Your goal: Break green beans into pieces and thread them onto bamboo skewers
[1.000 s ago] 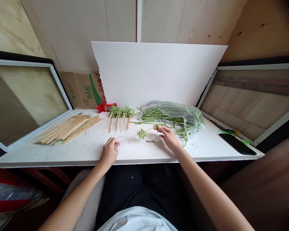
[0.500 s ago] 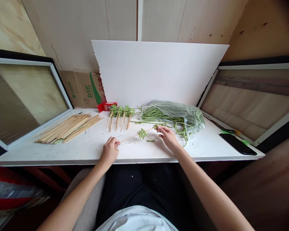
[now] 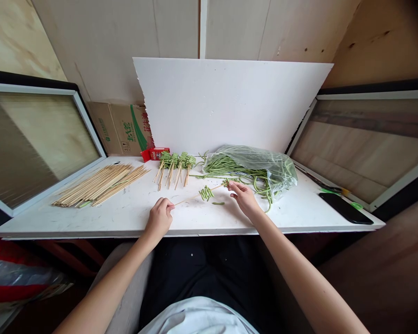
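Nothing much is shifting since the earlier frames: both hands are staying put, only the view is drifting slightly. From the head camera, the left hand point(image 3: 159, 218) is pinching the near end of a bamboo skewer point(image 3: 190, 199) threaded with bean pieces point(image 3: 206, 192), while the right hand point(image 3: 243, 197) is gripping a small bean bit at the far tip, its fingertips too small to make out clearly. Behind, the plastic bag point(image 3: 254, 164) is partly veiling the long beans point(image 3: 226, 168), and the loose skewers point(image 3: 99, 185) and finished skewers point(image 3: 174, 164) are lying on the white table point(image 3: 292, 213).
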`<state>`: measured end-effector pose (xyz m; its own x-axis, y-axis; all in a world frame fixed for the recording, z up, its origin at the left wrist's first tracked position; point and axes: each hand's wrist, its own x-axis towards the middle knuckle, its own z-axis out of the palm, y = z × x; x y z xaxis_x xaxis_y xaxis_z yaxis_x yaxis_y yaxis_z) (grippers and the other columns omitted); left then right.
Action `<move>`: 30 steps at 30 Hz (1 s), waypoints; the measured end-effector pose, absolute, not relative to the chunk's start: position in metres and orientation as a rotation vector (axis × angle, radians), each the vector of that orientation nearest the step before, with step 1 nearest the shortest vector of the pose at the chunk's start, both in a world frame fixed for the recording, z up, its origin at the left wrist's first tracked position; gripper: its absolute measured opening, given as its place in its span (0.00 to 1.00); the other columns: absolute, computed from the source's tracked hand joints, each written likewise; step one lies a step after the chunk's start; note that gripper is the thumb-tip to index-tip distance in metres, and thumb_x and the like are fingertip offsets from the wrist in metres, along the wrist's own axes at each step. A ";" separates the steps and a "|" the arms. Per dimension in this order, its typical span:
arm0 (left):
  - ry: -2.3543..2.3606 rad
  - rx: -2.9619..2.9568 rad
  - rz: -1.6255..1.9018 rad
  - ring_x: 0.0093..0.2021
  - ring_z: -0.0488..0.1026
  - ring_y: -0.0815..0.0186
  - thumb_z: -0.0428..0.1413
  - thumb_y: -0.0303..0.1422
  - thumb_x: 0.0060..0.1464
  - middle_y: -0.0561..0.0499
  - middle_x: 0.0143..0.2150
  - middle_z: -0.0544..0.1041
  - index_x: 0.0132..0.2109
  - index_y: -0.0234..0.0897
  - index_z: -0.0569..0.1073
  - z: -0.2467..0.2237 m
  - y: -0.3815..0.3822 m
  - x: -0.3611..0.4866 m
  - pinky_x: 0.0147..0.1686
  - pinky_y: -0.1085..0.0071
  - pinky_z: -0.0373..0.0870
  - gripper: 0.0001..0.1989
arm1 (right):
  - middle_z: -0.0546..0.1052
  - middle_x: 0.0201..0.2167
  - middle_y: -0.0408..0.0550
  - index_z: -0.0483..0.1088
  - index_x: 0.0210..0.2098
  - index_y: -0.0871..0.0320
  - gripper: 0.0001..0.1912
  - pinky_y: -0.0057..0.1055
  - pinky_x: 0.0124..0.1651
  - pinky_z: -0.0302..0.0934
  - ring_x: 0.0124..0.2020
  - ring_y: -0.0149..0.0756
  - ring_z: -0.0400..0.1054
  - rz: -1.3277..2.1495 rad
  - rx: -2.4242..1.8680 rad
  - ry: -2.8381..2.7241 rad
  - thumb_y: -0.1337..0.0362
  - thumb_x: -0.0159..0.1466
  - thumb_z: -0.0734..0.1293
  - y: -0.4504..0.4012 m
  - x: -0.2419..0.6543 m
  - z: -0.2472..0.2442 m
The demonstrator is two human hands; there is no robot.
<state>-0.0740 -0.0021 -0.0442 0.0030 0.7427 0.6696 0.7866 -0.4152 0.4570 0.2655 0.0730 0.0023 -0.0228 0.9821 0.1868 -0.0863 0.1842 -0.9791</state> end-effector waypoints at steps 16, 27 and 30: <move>-1.667 -2.195 -1.405 0.36 0.73 0.61 0.50 0.18 0.58 0.51 0.34 0.72 0.33 0.41 0.66 -0.044 -0.002 -0.074 0.37 0.66 0.68 0.12 | 0.82 0.44 0.53 0.83 0.39 0.53 0.23 0.36 0.44 0.65 0.49 0.47 0.73 1.078 -1.035 -1.210 0.42 0.55 0.77 0.073 0.260 -0.004; -1.660 -2.203 -1.397 0.35 0.73 0.61 0.49 0.17 0.57 0.51 0.34 0.71 0.33 0.41 0.65 -0.041 -0.005 -0.073 0.37 0.67 0.68 0.13 | 0.82 0.43 0.53 0.81 0.39 0.53 0.22 0.37 0.42 0.65 0.47 0.47 0.74 1.073 -1.043 -1.222 0.42 0.57 0.76 0.070 0.256 -0.006; -1.664 -2.216 -1.395 0.35 0.72 0.61 0.48 0.17 0.57 0.51 0.33 0.71 0.32 0.42 0.65 -0.040 -0.005 -0.073 0.37 0.67 0.67 0.13 | 0.82 0.42 0.53 0.81 0.36 0.53 0.21 0.37 0.43 0.65 0.46 0.46 0.73 1.094 -1.031 -1.208 0.42 0.56 0.77 0.070 0.257 -0.006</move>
<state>-0.0726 -0.0051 -0.0399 0.0211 0.7483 0.6630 0.7835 -0.4244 0.4540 0.2566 0.0697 -0.0060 0.0361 0.9836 0.1769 -0.0792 0.1793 -0.9806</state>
